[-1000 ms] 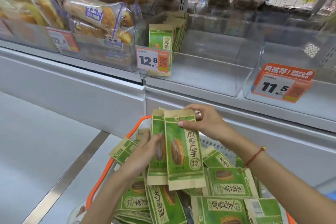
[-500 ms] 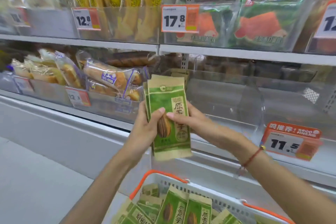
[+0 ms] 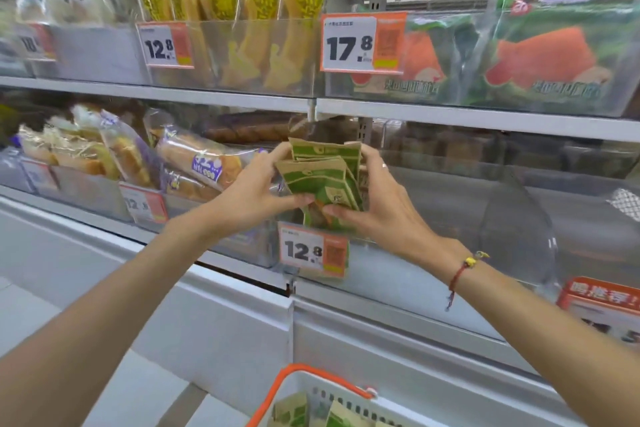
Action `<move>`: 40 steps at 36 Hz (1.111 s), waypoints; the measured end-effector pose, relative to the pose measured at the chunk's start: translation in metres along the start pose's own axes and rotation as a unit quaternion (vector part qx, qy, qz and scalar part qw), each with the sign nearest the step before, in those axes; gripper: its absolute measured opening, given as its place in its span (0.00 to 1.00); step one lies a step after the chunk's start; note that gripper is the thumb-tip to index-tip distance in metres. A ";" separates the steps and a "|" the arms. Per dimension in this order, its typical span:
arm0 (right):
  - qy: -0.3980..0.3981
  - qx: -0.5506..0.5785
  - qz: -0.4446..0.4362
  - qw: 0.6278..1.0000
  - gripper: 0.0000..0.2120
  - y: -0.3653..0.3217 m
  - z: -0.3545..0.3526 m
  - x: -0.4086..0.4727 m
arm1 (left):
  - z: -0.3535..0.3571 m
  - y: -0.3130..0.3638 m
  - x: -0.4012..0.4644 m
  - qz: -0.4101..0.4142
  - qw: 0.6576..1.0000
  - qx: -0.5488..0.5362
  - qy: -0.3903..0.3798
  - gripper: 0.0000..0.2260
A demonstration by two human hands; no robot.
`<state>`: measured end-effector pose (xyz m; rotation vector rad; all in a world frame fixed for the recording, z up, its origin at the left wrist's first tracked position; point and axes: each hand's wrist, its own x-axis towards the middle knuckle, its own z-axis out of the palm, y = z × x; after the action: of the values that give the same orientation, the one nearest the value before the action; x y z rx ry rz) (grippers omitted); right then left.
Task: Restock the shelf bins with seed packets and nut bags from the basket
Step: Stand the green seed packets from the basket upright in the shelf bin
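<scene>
Both the left hand (image 3: 252, 192) and right hand (image 3: 375, 204) clasp the sunflower-seed packets (image 3: 320, 180) (light, slippery, flexible): best squeezed at the edges.

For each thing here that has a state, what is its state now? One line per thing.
Left hand: grips the packets.
Right hand: grips the packets.
Seed packets: bunched, held over the bin.
Clear bin: mostly unfilled on its right side.
Basket: below, more packets inside.

Price tags (image 3: 363, 43) read 17.8, 12.8 (image 3: 165, 45) and 12.8 (image 3: 313, 251).
</scene>
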<state>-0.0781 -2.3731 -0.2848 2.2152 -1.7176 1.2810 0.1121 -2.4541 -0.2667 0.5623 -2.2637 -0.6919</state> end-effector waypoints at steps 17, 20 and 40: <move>-0.234 0.036 0.214 0.948 0.50 0.026 0.012 0.041 | 0.003 -0.013 0.032 -0.148 0.980 0.119 -0.058 0.31; -0.290 0.008 0.224 0.930 0.61 0.059 0.029 0.045 | 0.010 -0.013 0.035 -0.149 0.954 0.250 -0.068 0.38; -0.166 0.052 0.272 0.946 0.06 0.008 0.000 0.029 | 0.004 -0.016 0.021 -0.129 0.953 0.272 0.018 0.19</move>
<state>-0.0837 -2.3983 -0.2701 2.1914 -2.5842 1.1370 0.0985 -2.4775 -0.2685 1.1373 -2.3655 -0.1562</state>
